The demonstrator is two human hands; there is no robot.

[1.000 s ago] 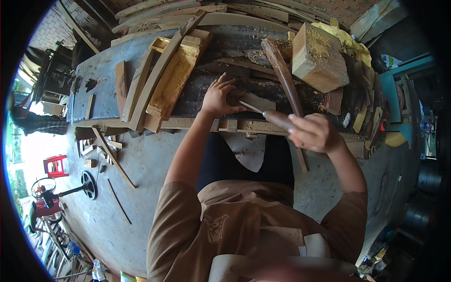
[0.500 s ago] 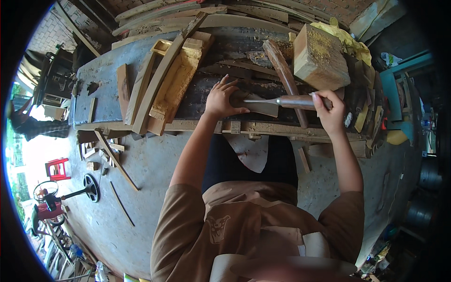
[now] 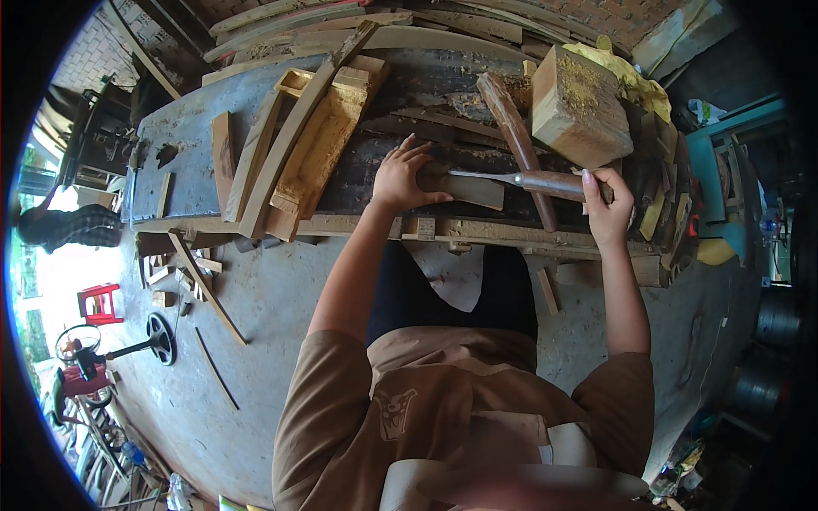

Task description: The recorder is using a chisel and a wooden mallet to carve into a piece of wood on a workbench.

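My right hand (image 3: 608, 207) is closed round the end of a chisel's wooden handle (image 3: 552, 182). The chisel's thin metal blade (image 3: 484, 175) points left, and its tip lies close to my left hand (image 3: 400, 176). With thumb and fingers apart around its left end, my left hand steadies a short flat piece of wood (image 3: 479, 193) on the bench. The blade passes over that piece; whether the tip touches it I cannot tell. Below the chisel handle a long brown wooden stick (image 3: 509, 119) slants across the bench.
A big wooden block (image 3: 584, 119) topped with sawdust stands at the bench's right. Left of my hands lie a dusty wooden trough (image 3: 317, 149) and several boards (image 3: 251, 166). The bench's front edge (image 3: 341, 226) runs before my legs. A red stool (image 3: 100, 304) stands on the floor.
My right hand has drawn the chisel slightly to the right, and its tip has risen a little in the picture. My left hand and the piece of wood stay nearly in place.
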